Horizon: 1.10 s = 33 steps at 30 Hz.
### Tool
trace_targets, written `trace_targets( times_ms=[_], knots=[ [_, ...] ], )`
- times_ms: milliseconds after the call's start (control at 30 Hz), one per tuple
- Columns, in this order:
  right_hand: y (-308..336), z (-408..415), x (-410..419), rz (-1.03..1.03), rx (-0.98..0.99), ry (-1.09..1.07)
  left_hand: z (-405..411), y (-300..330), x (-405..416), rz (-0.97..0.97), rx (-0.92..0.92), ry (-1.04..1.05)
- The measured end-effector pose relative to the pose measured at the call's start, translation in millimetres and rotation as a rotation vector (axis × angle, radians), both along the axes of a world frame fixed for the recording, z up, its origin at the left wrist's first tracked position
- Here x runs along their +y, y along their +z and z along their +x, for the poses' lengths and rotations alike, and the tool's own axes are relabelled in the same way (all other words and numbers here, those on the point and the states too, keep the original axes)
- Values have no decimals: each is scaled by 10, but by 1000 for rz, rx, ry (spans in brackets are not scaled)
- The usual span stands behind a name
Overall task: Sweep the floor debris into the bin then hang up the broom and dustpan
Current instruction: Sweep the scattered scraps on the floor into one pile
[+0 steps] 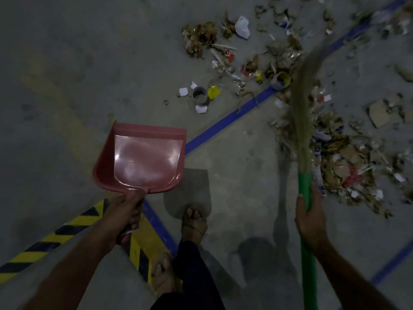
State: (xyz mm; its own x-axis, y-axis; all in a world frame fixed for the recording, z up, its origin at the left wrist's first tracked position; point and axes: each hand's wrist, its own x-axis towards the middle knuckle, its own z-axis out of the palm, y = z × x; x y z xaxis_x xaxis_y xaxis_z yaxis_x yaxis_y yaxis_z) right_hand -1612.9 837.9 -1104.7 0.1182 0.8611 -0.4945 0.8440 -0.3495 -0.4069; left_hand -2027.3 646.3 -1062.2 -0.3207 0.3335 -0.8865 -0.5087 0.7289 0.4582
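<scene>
Just left of the debris (330, 139), sweeping has barely begun: right hand (309, 220) clamps the broom (305, 175), left hand (125, 211) grips the empty dustpan (143, 157), which must next be lowered beside the debris.

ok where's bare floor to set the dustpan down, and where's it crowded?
Bare concrete lies left of the blue floor line, beyond the dustpan that the left hand holds, and between the sandalled foot and the broom in the right hand. Crowded: the debris right of the broom and across the top right.
</scene>
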Motion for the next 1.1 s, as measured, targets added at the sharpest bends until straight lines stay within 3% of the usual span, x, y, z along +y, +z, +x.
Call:
trace_targets(
  times_ms=[167, 367, 533, 667, 767, 967, 1100],
  knots=[
    [193, -435, -556, -61, 32, 95, -119, 101, 73, -8, 24, 23],
    [-198, -1515, -1139, -179, 244, 501, -455, 209, -378, -27, 59, 93],
    [-372, -2754, -1253, -293, 107, 958, -926, 194, -978, -154, 76, 145],
    [-592, -3483, -1228, -321, -26, 1148, -1281, 164, -1207, -188, 64, 169],
    [-743, -3612, -1124, -375, -35, 959, -1495, 111, -1153, -194, 26, 142],
    [-977, -2874, -596, -239, -119, 155, -1806, -40, -917, -120, 26, 20],
    [-775, -2257, 230, -101, -87, -92, -1927, -140, -650, -91, 1, -24]
  ],
)
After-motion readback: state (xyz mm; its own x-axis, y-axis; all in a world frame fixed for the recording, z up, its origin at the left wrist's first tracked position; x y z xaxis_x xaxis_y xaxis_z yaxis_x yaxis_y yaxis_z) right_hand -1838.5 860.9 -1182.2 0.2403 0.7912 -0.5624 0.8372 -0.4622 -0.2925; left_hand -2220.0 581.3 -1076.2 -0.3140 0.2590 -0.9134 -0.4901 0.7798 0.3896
